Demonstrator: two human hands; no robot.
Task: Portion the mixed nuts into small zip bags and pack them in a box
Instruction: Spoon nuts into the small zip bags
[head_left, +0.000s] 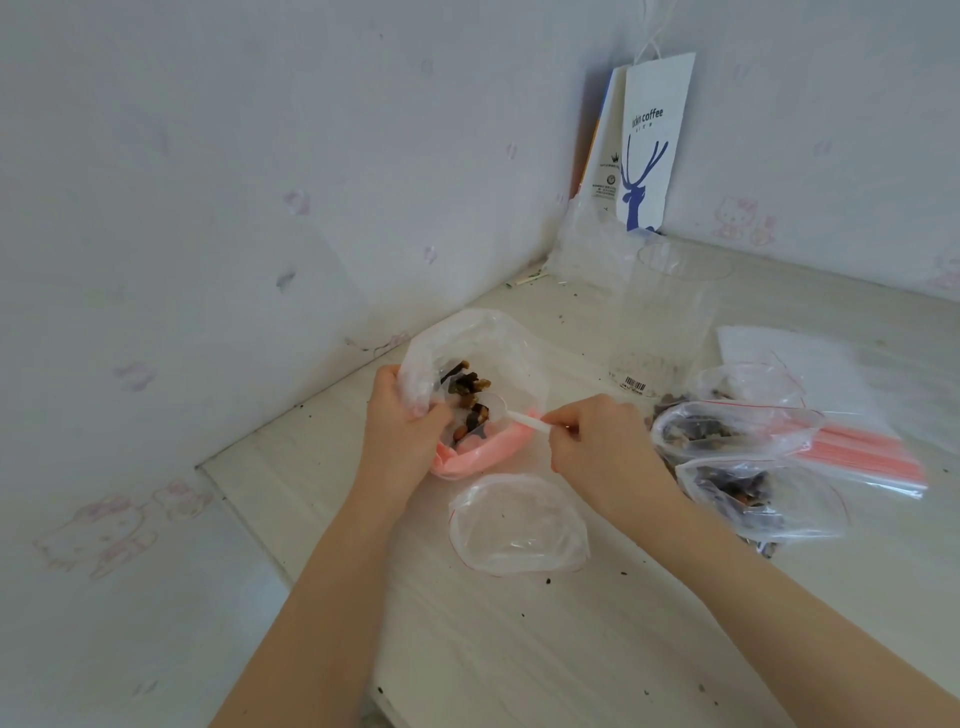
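The right hand (597, 441) pinched the spoon (519, 415) dipped in the nut bag (467, 338) that the left hand (400, 415) gripped, with the empty zip bag (519, 525) just nearer the person.

We count two hands, left hand (402, 421) and right hand (597, 441); one large bag of nuts (467, 338); one spoon (524, 418); one empty small zip bag (519, 525); three filled small zip bags (727, 431); one clear tub (670, 312); one stack of unused bags (857, 447); two paper bags (654, 145).

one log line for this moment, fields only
step: scoop nuts | left hand: holds nut bag open | right hand: pinches spoon, bowl in bag | empty zip bag: open on table
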